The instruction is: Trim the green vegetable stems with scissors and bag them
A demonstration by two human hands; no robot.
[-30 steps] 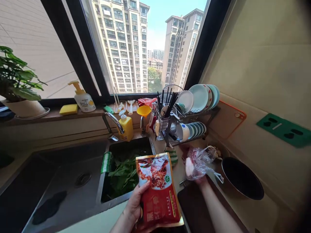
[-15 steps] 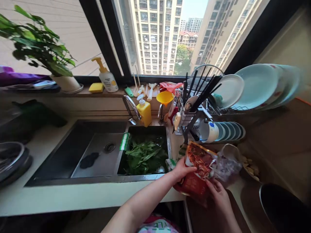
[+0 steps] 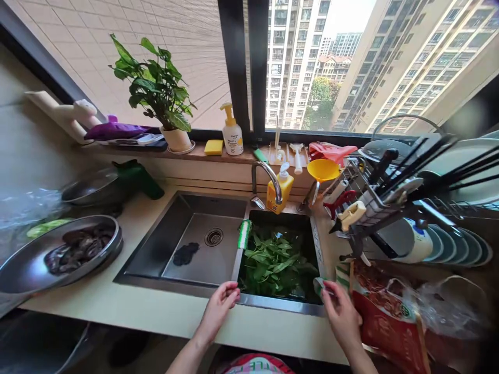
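Observation:
My left hand point(image 3: 219, 312) is just in front of the sink's front rim, its fingers loosely curled with nothing visible in them. At the right front corner of the small basin, my right hand point(image 3: 342, 311) has its thumb and fingertips on a green-and-white wrapped strip point(image 3: 319, 284). A similar green-and-white strip point(image 3: 244, 235) lies over the divider on the left. Between the hands, leafy greens point(image 3: 273, 262) lie in water in the dark basin. The red food packet point(image 3: 390, 324) rests on the counter right of my right hand, touched by neither hand.
The large sink bowl point(image 3: 230, 265) holds a dark clump point(image 3: 186, 254). A curved faucet point(image 3: 268, 171) and a yellow bottle point(image 3: 279, 193) stand behind. At left is a pan point(image 3: 21, 262) with dark contents. A utensil rack point(image 3: 374, 208) and crumpled plastic bag point(image 3: 456, 306) are at right.
My view has swung left. Both hands have let go of the red packet, which now lies on the counter. They have moved to the small basin's front, the right one at its wrapped strip.

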